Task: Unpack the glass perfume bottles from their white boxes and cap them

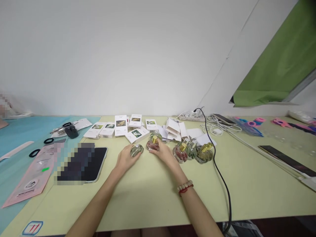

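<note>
My left hand is closed round a small round glass bottle with greenish bits inside and a silvery top. Just to its right, my right hand grips another round glass bottle, reddish inside with a gold cap. Behind that one, a further greenish bottle partly shows. Right of my right wrist stand more such bottles: a reddish one with a gold cap, a pale green one and a greenish group with gold caps.
Several white picture boxes stand and lie behind my hands. Opened white cartons are heaped behind the bottles. A black cable crosses the table on the right. A tablet lies left, near a dark jar.
</note>
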A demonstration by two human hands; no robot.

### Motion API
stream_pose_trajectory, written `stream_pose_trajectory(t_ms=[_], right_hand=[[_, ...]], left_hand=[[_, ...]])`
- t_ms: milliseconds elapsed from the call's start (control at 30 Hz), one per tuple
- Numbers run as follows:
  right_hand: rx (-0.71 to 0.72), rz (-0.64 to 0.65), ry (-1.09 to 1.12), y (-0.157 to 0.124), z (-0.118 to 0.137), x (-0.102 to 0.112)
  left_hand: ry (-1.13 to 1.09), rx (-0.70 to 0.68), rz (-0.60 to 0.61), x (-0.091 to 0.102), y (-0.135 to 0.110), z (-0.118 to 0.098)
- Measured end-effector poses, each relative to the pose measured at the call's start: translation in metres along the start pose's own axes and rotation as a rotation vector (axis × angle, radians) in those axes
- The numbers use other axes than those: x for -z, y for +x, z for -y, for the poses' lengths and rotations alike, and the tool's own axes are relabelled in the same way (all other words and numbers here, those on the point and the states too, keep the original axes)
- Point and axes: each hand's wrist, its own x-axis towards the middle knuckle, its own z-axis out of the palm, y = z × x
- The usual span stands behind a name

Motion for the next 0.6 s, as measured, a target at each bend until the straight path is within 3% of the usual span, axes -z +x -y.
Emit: stream_pose_trajectory(t_ms=[133, 300, 433, 600], right_hand=[[0.109, -0.157, 0.179, 0.003, -0.010, -0.020], [0.175, -0.172, 0.387, 0.004, -0.016, -0.030], [0.148, -0.137, 0.302, 0.004, -0.011, -0.026], [-0.047, -0.213, 0.009, -0.004, -0.013, -0.006]], left_hand=[[-0.077, -0.028, 0.050, -0.005, -0.001, -0.003], [-0.164, -0.104, 0.197, -0.010, -0.007, -0.023], [-0.246, -0.147, 0.322, -0.010, -0.013, -0.040], [-0.220, -0.108, 0.232, -0.012, -0.012, -0.039]])
